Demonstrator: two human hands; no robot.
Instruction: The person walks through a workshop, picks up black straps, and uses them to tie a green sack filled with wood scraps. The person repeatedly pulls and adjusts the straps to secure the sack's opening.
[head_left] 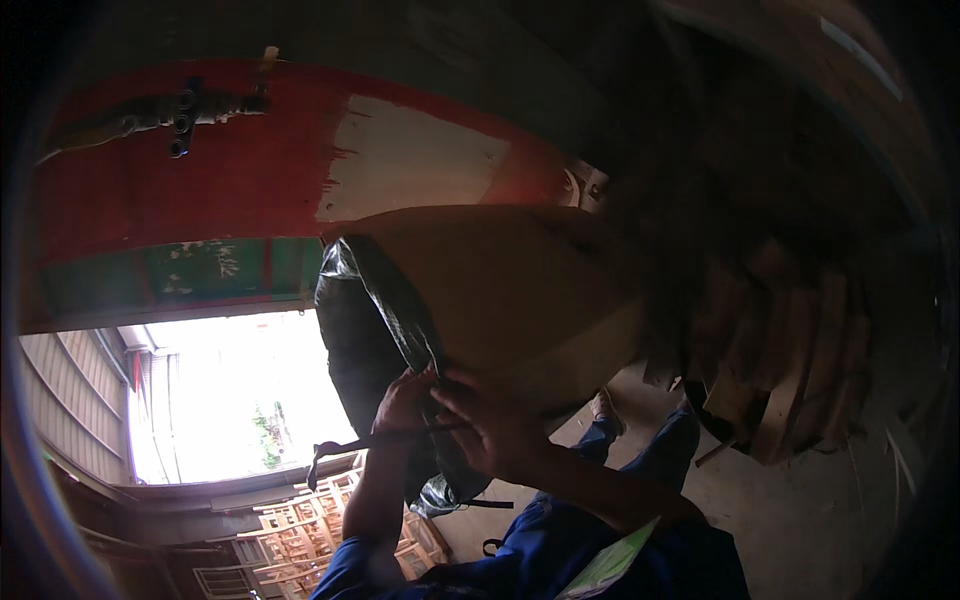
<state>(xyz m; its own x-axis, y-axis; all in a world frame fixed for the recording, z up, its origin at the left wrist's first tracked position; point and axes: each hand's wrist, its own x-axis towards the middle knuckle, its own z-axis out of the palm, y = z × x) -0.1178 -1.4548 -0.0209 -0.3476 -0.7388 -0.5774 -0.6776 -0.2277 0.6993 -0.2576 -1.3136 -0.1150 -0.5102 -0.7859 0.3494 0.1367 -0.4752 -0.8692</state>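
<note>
A large brown, board-like surface (pixel 500 290) fills the middle, its far right end lost in shadow. Along its left side runs the folded edge of a dark green woven sheet or sack (pixel 397 310), which hangs down past my hands. My left hand (pixel 402 402) pinches this edge near its lower part. Close beside it, my right hand (pixel 488 432) is closed at the same edge, fingertips nearly meeting the left ones. A thin dark strap (pixel 350 444) passes from my right hand across my left wrist, its bent end free at the left.
A red and white painted panel (pixel 420 150) stands beyond, with a hose fitting (pixel 183 115) at upper left. Stacked wooden frames (pixel 300 530) are at lower left, below a bright opening (pixel 230 400). Cut wood pieces (pixel 790 380) lie in shadow at right.
</note>
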